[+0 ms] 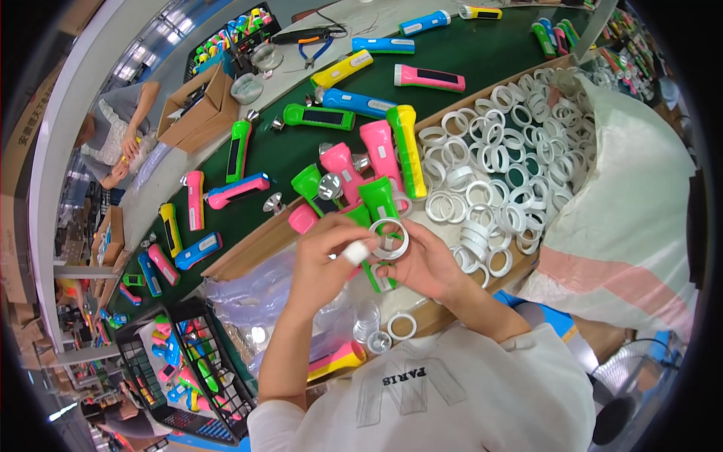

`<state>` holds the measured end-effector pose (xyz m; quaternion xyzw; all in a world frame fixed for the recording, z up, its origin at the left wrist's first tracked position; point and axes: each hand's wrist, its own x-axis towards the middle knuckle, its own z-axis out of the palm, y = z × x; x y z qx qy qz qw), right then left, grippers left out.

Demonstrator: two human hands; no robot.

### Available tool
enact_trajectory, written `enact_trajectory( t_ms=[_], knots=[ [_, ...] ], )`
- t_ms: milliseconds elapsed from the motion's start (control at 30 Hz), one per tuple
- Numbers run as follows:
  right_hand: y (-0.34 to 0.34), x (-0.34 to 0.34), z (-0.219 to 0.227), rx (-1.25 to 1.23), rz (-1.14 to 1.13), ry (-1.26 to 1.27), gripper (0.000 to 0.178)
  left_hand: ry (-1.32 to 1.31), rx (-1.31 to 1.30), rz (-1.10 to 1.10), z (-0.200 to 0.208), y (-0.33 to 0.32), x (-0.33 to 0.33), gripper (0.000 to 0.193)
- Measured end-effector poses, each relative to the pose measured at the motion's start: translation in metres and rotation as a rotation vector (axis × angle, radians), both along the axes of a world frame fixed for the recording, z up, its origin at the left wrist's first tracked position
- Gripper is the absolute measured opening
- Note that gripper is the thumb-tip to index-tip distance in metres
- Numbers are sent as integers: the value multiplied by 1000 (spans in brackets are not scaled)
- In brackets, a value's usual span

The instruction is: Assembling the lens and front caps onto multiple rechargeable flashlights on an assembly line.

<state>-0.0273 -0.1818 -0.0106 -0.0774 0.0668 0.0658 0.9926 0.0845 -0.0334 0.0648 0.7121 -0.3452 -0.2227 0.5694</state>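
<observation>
A white plastic ring (407,239) is held upright between the thumb and fingers of my right hand (433,264). My left hand (322,260) is closed, its blurred fingertips at the ring's left edge. What they pinch, if anything, is hidden. A white wrapping (355,252) covers one of its fingers. Just behind and below the hands lie green flashlights (376,197), partly hidden. Past them are pink flashlights (380,151), a yellow-and-green flashlight (407,151) and a silver reflector (330,186). Near my shirt a single white ring (401,316) rests beside clear round lenses (367,320).
A large heap of white rings (489,162) fills the right side, against a white woven sack (617,211). More flashlights (429,77) lie along the green belt (294,151). A black crate (162,377) of flashlights stands lower left. Another person (120,139) works beyond a cardboard box (197,113).
</observation>
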Motion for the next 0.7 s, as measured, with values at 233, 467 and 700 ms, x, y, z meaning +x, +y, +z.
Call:
enact_trajectory(
  t_ms=[233,467,700],
  knots=[
    [-66,10,9,-1,-155,59,39,-657,220,104,-22,-142,152,26],
    [-98,11,-3,20,-268,101,45,-1172,740,88,-78,-305,274,61],
    [-100,12,2,-48,-246,120,42,-1175,941,58,-118,-357,309,73]
  ],
)
